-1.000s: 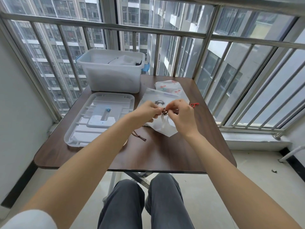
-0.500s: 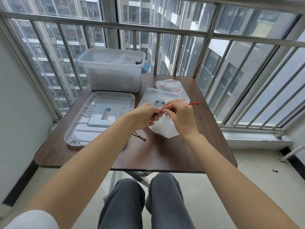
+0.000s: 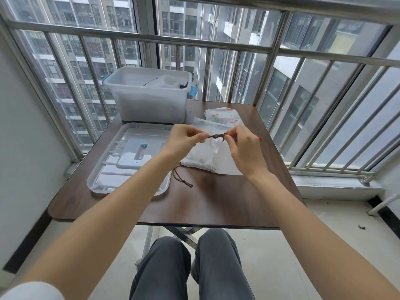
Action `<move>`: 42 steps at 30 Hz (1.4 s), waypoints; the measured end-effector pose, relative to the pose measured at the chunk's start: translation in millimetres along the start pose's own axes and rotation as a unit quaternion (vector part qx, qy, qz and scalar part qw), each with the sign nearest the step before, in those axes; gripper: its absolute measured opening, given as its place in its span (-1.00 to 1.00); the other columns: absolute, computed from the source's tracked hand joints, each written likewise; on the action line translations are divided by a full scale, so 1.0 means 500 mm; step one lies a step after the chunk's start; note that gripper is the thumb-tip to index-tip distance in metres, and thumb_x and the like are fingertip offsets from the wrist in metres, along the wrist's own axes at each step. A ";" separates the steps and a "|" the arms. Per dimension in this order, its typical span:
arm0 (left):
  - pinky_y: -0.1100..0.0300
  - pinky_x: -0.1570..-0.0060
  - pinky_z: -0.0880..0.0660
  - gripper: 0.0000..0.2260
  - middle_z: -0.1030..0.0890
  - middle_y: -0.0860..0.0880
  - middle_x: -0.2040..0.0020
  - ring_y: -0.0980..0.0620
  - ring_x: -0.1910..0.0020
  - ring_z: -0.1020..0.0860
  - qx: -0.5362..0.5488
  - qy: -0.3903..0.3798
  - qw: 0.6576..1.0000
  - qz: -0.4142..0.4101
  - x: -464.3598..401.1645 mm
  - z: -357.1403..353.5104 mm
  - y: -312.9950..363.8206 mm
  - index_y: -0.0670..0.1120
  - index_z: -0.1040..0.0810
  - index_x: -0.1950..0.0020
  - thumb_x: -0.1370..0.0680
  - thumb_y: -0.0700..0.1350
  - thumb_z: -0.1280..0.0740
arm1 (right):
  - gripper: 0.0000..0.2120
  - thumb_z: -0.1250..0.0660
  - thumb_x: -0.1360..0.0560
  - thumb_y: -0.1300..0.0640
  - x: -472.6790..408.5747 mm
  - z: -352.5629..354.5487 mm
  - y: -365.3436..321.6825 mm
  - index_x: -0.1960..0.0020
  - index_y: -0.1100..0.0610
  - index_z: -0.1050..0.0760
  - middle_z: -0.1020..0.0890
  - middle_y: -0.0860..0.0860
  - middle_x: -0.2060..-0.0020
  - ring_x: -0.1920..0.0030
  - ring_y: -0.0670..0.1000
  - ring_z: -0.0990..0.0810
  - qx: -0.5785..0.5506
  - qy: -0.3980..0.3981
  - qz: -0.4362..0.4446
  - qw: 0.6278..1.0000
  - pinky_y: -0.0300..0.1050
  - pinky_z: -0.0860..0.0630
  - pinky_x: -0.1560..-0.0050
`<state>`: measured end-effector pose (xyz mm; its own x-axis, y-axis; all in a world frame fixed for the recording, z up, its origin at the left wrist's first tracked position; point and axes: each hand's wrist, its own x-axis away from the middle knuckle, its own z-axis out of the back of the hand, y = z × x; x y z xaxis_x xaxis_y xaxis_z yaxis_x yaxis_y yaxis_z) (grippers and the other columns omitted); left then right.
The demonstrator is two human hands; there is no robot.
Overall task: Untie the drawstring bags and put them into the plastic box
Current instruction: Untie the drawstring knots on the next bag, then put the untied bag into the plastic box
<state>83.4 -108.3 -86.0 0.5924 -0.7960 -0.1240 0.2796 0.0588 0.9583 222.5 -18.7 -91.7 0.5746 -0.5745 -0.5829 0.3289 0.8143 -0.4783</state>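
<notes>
Both of your hands are now lifting higher above the bench: left hand and right hand are pinching the brown drawstring knot, pulling it taut over the white bag; behind, the plastic box is sitting unmoved.

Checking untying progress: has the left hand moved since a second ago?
Yes. The left hand has drifted left, toward the lid, pulling the cord.
</notes>
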 end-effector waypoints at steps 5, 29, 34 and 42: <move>0.42 0.30 -0.28 -0.88 -0.56 0.02 0.29 0.20 0.35 -0.43 -0.214 0.037 0.970 -0.106 0.009 0.014 0.007 -0.18 -0.65 0.12 -0.51 -0.14 -0.37 | -0.93 -0.26 -0.53 0.27 -0.009 0.022 0.021 0.09 0.29 -0.41 -0.53 0.18 0.18 0.25 0.21 -0.55 0.217 -0.084 0.076 0.970 -0.05 -0.39 0.33; 0.26 0.13 -0.48 -0.80 -0.66 -0.17 0.07 0.07 0.05 -0.62 -0.013 -0.015 1.000 -0.015 0.019 0.007 0.011 -0.27 -0.59 0.01 -0.56 -0.14 -0.30 | -0.64 -0.33 -0.46 0.13 -0.030 0.004 -0.043 -0.24 0.17 -0.45 -0.53 0.11 -0.16 -0.15 0.10 -0.49 -0.044 -0.286 -0.162 0.943 -0.16 -0.36 0.11; 0.33 0.11 -0.45 -0.78 -0.56 -0.07 -0.06 0.14 0.08 -0.53 0.074 0.074 0.994 -0.001 0.009 0.028 0.019 -0.15 -0.47 -0.22 -0.59 -0.11 -0.24 | -0.91 -0.25 -0.44 0.29 -0.076 0.025 -0.060 0.14 0.28 -0.53 -0.52 0.12 0.25 0.18 0.04 -0.48 -0.189 -0.093 -0.260 0.943 -0.12 -0.36 0.21; -0.05 -0.18 -0.42 -0.36 -0.43 -0.24 -0.28 -0.19 -0.28 -0.44 0.233 -0.081 0.919 0.309 0.001 0.054 0.026 -0.16 -0.34 -0.32 -0.51 0.34 -0.09 | -0.91 -0.25 -0.52 0.30 -0.160 0.044 -0.112 0.15 0.18 -0.47 -0.56 0.08 0.25 0.37 -0.03 -0.57 -0.620 0.003 -0.380 0.687 -0.26 -0.54 0.46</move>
<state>66.8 -124.4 -66.5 0.3986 -0.7790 0.4840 -0.4480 0.2951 0.8439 174.5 -16.6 -4.0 0.5862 -0.7974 0.1430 -0.3604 -0.4148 -0.8355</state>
